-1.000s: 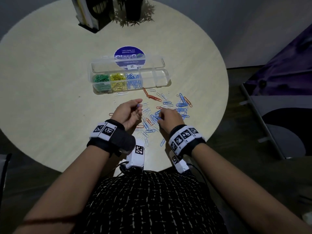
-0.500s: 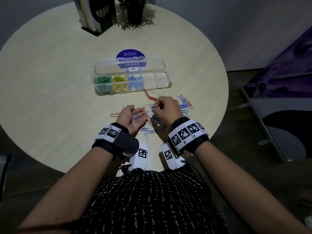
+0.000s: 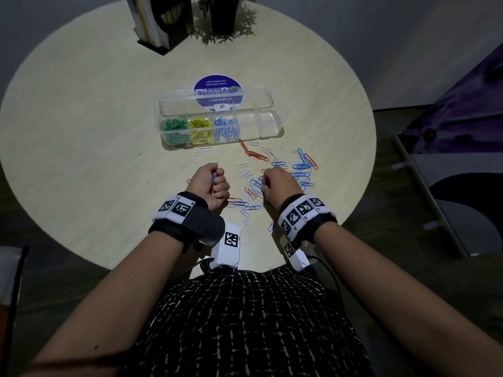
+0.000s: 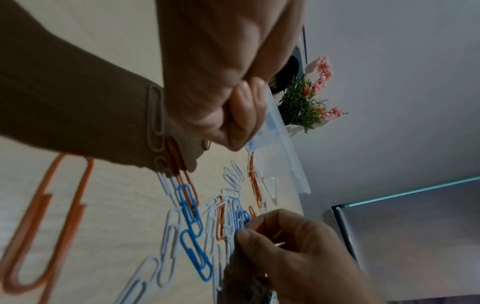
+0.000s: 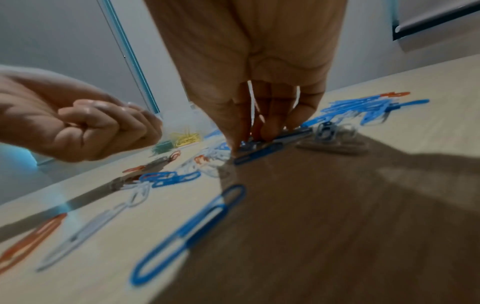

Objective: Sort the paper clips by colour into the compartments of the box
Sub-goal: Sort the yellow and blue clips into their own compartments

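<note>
Paper clips of blue, orange and white wire (image 3: 275, 172) lay scattered on our round pale wooden surface (image 3: 81, 131), near side of the clear plastic compartment box (image 3: 272, 131), whose left three cells held green, yellow and blue. Since half a second earlier our left hand (image 3: 208, 185) had curled from an open palm into a fist round blue clips (image 3: 214, 180), while our right hand (image 3: 277, 183) had dropped back, its grip pinching another blue clip (image 5: 262, 153) on the surface. We judged blue collecting unfinished.

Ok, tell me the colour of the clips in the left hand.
Blue clips, clearest in the head view.
</note>
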